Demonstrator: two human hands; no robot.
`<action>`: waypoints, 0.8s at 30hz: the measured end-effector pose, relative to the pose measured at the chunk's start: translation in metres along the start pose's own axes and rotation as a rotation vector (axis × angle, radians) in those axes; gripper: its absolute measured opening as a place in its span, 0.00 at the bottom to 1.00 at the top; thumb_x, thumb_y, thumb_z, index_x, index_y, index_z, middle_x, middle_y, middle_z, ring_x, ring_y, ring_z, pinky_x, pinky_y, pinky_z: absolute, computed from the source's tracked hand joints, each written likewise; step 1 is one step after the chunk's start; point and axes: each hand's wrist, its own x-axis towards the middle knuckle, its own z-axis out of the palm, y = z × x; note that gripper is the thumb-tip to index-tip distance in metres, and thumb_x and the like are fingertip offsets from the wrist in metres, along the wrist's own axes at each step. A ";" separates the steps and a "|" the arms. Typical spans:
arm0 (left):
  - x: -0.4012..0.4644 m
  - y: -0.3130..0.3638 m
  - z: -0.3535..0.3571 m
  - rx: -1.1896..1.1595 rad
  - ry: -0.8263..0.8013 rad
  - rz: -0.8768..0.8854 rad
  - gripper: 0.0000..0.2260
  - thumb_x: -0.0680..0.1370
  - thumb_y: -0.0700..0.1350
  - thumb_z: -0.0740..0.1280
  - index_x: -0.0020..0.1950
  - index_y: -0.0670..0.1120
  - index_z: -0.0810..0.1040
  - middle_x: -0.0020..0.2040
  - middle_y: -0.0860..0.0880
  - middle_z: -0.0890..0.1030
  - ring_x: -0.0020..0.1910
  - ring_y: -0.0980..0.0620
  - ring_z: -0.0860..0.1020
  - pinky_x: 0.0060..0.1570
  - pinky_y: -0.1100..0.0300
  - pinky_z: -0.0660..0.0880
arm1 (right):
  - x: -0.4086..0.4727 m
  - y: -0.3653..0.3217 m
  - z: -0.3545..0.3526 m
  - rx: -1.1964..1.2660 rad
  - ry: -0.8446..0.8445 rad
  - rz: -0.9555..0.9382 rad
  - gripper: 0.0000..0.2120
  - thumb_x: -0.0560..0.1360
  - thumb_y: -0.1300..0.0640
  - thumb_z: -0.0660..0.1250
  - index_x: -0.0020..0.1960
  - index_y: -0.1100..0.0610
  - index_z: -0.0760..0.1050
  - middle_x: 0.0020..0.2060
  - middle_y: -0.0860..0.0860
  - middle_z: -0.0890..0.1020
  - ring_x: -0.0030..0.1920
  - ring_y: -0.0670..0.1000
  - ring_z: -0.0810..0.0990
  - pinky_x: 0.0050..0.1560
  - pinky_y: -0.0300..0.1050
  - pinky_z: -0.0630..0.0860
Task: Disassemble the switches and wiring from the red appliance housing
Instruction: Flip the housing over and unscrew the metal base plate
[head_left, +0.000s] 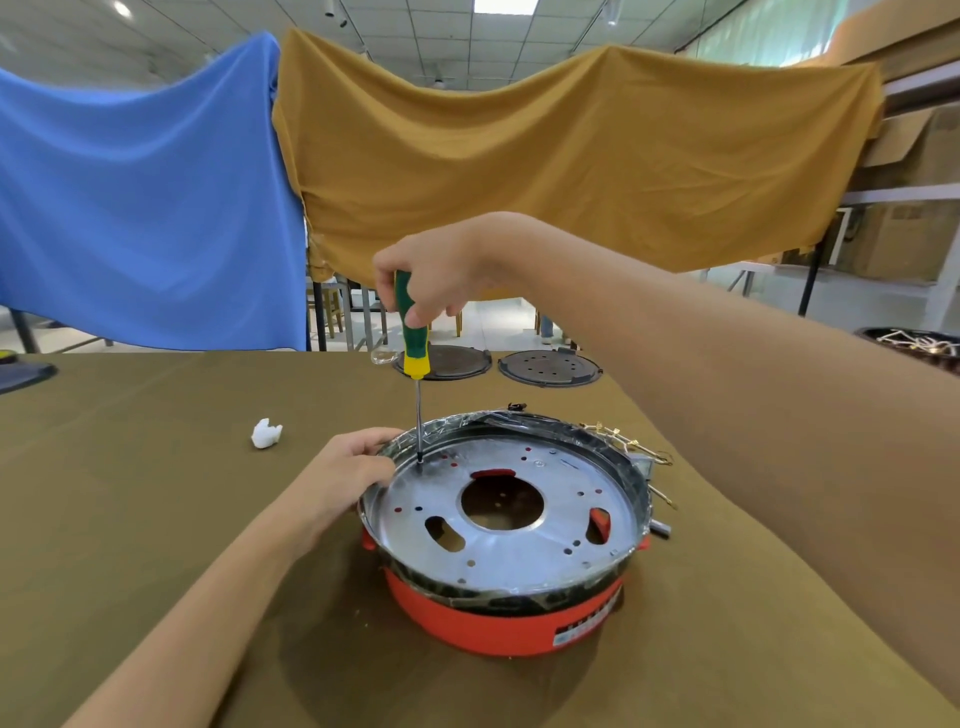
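Observation:
The red appliance housing (498, 623) stands on the table near the middle, topped by a round silver metal plate (519, 551) with a large centre hole and several small holes. My left hand (348, 473) grips the housing's black rim on its left side. My right hand (431, 270) holds a green and yellow screwdriver (413, 332) upright from above, its tip planted in the plate near the left rim. Brass-coloured wiring with terminals (631, 447) sticks out past the right rim.
Two dark round plates (550, 369) lie at the table's far edge. A crumpled white scrap (266, 434) sits left of the housing. A black bin with metal scraps (917, 343) stands far right. Blue and mustard cloths hang behind the olive-covered table (156, 519).

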 end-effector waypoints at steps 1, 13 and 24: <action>0.000 0.000 0.000 0.003 0.002 0.000 0.25 0.71 0.29 0.60 0.50 0.56 0.86 0.50 0.37 0.83 0.47 0.41 0.81 0.56 0.40 0.77 | -0.001 -0.004 0.001 -0.032 0.011 0.021 0.07 0.80 0.57 0.64 0.57 0.53 0.71 0.53 0.53 0.76 0.46 0.53 0.75 0.42 0.44 0.78; -0.002 0.002 0.002 0.017 0.030 -0.015 0.24 0.71 0.28 0.60 0.50 0.53 0.86 0.48 0.40 0.85 0.48 0.40 0.83 0.56 0.39 0.77 | 0.000 -0.012 0.007 -0.337 0.122 0.048 0.12 0.84 0.48 0.58 0.54 0.57 0.70 0.39 0.48 0.71 0.36 0.48 0.69 0.35 0.42 0.65; -0.001 0.002 0.001 0.015 0.028 -0.040 0.23 0.70 0.28 0.60 0.54 0.50 0.85 0.47 0.41 0.85 0.45 0.43 0.82 0.55 0.40 0.78 | -0.007 -0.007 0.007 -0.239 0.061 0.192 0.22 0.80 0.36 0.58 0.51 0.56 0.69 0.41 0.52 0.77 0.41 0.51 0.80 0.46 0.47 0.78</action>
